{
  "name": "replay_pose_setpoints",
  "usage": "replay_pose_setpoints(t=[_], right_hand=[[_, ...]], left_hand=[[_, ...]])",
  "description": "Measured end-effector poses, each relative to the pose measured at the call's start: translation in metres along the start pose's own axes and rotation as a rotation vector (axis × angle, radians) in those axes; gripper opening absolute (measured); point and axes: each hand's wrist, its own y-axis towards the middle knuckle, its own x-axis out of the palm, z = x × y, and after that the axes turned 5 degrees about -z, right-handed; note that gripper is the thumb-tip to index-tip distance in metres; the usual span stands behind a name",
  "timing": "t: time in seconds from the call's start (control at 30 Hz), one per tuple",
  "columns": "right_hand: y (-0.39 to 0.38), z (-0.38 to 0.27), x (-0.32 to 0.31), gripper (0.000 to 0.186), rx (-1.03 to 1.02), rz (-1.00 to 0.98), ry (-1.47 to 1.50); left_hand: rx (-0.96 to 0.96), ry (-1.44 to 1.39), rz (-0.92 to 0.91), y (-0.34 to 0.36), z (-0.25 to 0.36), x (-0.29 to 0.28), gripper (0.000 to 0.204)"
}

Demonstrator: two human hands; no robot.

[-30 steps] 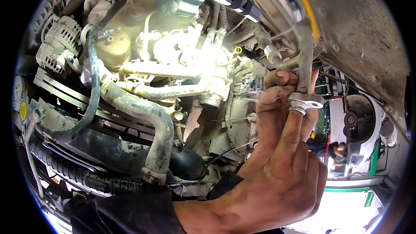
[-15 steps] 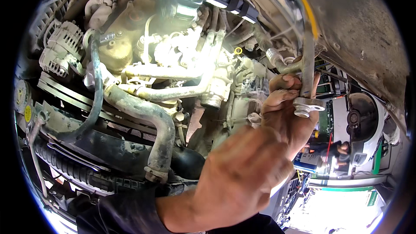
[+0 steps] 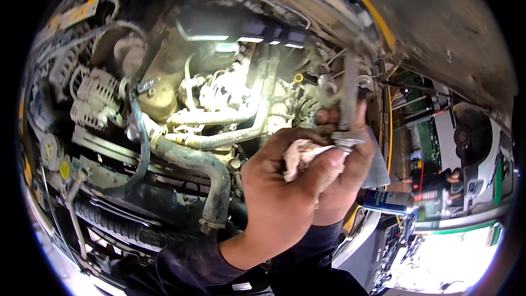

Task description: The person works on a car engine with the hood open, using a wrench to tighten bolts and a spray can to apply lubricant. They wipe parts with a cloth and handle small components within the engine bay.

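A grey metal pipe (image 3: 349,90) hangs down at the right of the engine bay, ending in a flanged fitting (image 3: 348,137). My right hand (image 3: 350,178) is behind it, fingers curled around the pipe's lower end, partly hidden by my other hand. My left hand (image 3: 276,192) pinches a crumpled whitish cloth (image 3: 300,156) between thumb and fingers. Its thumb and the cloth press against the underside of the fitting. A thick grey radiator hose (image 3: 192,159) bends down left of my hands.
A lit work lamp (image 3: 241,35) lies across the engine's top. The alternator (image 3: 96,98) sits at far left, and a yellow dipstick ring (image 3: 298,78) near the middle. A blue and white can (image 3: 386,201) lies sideways right of my hands.
My left hand has moved up and right to the fitting, and the cloth in it now shows. The pipe stays in my right hand. The whole view has shifted slightly.
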Motion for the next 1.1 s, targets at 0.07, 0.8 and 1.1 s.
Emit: replay_pose_setpoints(t=[0.07, 0.8, 1.1], right_hand=[[-0.002, 0.002, -0.002, 0.032, 0.027, 0.138, 0.005], [-0.009, -0.017, -0.017, 0.025, 0.048, 0.048, -0.364], [-0.054, 0.017, -0.041, 0.045, 0.321, 0.108, -0.906]], left_hand=[[-0.052, 0.044, 0.012, -0.005, 0.002, 0.001, 0.015], [-0.433, 0.326, 0.505, -0.237, 0.142, -0.226, 0.029], [-0.554, 0.207, 0.062, -0.252, 0.169, -0.145, 0.017]])
